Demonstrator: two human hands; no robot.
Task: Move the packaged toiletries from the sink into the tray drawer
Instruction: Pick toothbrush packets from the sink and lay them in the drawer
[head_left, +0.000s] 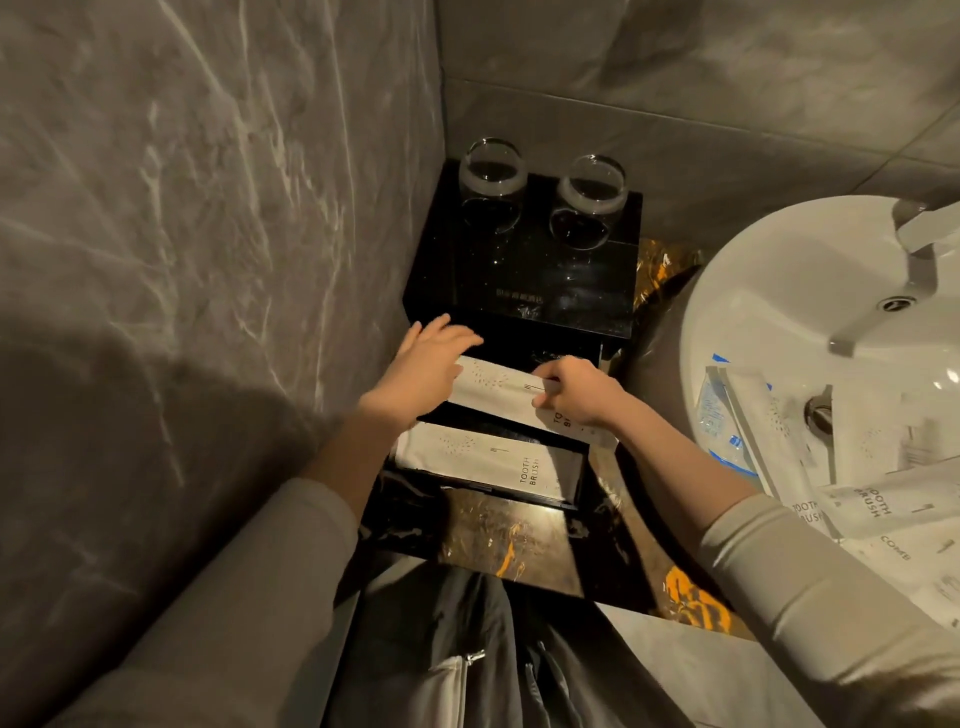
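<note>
While over drawer (571, 475): both hands (toothbrush packet (493, 387)).

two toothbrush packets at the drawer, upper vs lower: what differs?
The upper packet is in both hands, left hand and right hand, and lies skewed across the drawer. The lower packet lies untouched, flat in the drawer, with its full label showing; the upper's is partly covered. Both are white toothbrush sleeves.

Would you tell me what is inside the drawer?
One toothbrush packet lies in the drawer; both hands hold a second over its back part, hiding what lies beneath.
</note>
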